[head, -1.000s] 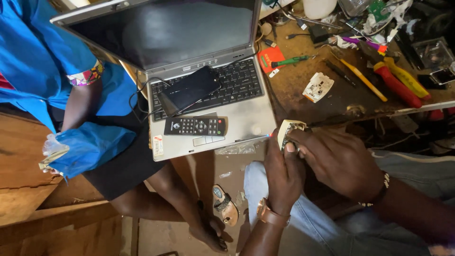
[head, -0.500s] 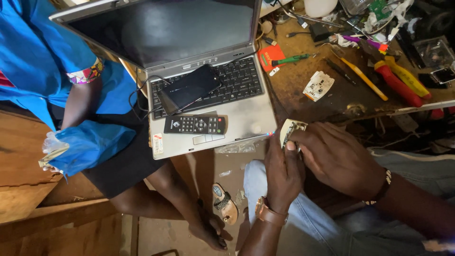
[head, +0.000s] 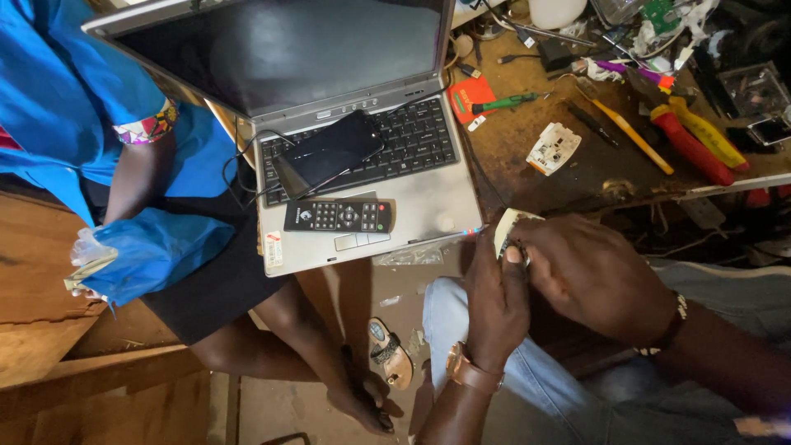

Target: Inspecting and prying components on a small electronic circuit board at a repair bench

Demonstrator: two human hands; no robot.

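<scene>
My left hand (head: 494,305) and my right hand (head: 597,276) meet over my lap and together grip a small white plastic part (head: 508,229), mostly hidden by my fingers. A thin pen-like tool tip (head: 470,233) pokes out to the left of my hands. An open grey laptop (head: 428,198) lies just left of them, with a black phone (head: 331,150) on its keyboard and a black remote control (head: 339,216) on its palm rest.
A person in blue (head: 124,156) sits at the left, legs stretched past a sandal (head: 389,353). The wooden workbench (head: 527,140) carries a white plastic part (head: 554,148), red and yellow screwdrivers (head: 688,140), a green one (head: 498,103) and cables.
My hands have shifted slightly on the small white part; the thin tool tip now shows at their left. The seated person and the laptop stay put.
</scene>
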